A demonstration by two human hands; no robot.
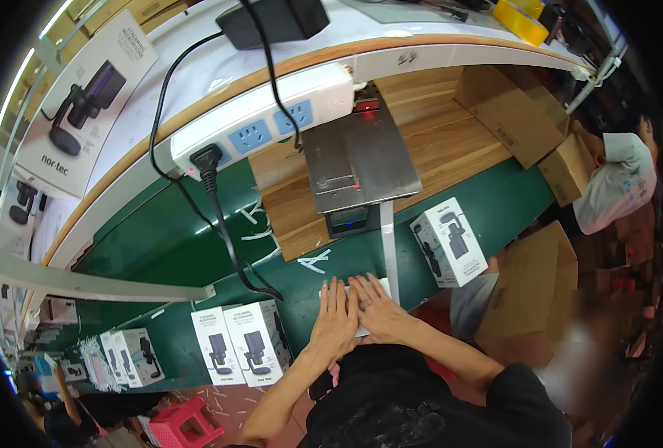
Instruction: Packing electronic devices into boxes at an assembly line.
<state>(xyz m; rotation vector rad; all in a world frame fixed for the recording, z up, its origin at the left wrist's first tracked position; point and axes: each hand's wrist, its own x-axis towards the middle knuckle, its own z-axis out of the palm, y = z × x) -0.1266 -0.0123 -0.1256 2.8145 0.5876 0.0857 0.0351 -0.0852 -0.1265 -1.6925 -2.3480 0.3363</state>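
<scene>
My left hand [334,321] lies flat, fingers stretched forward, on a white box [384,284] at the front edge of the green bench. Beside it my right hand [382,312] rests on the same box, fingers also stretched and angled toward the left hand. The two hands touch near the fingertips and cover most of the box. A pale flat strip [389,246] runs from a metal-topped machine [361,164] down to beside the box. To the right stands a white microphone box [457,243]; two more microphone boxes [255,343] stand together on the left.
A white power strip [324,86] hangs below the upper shelf, with black cables [223,231] trailing onto the bench. Paper strips [315,260] lie beyond my hands. Open cartons [529,287] stand at right, near a co-worker [618,179]. A pink stool [186,424] is lower left.
</scene>
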